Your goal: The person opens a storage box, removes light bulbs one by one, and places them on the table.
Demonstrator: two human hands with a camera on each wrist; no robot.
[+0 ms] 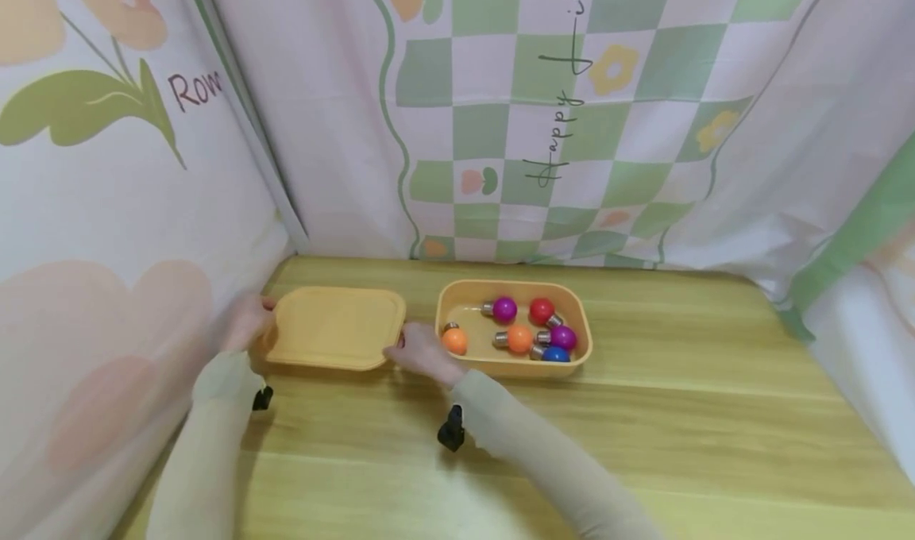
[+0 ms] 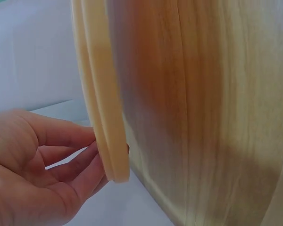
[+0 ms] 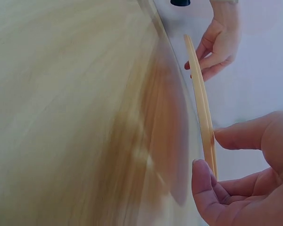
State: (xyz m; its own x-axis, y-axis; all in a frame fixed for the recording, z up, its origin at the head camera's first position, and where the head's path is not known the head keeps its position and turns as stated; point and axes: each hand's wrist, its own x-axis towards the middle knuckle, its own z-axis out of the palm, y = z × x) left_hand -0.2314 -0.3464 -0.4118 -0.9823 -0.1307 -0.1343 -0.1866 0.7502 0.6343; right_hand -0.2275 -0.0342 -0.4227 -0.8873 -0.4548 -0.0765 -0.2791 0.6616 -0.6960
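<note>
A flat orange-yellow lid (image 1: 337, 327) with rounded corners hangs just above the table, its shadow showing beneath it in both wrist views. My left hand (image 1: 246, 322) pinches its left end; the left wrist view shows that thumb and the fingers on the rim (image 2: 108, 117). At the opposite end my right hand (image 1: 426, 354) grips the edge between thumb and fingers, seen close up in the right wrist view. Right of the lid stands an uncovered matching box (image 1: 529, 368), with several coloured light bulbs inside, among them a red bulb (image 1: 541, 310) and a blue bulb (image 1: 556, 355).
The wooden table (image 1: 357, 460) reaches the patterned curtain (image 1: 529, 127) at the back. Another curtain (image 1: 93, 230) hangs close beside my left arm. Purple bulbs (image 1: 504, 310) and orange bulbs (image 1: 519, 339) also lie in the box. My right forearm passes in front of the box.
</note>
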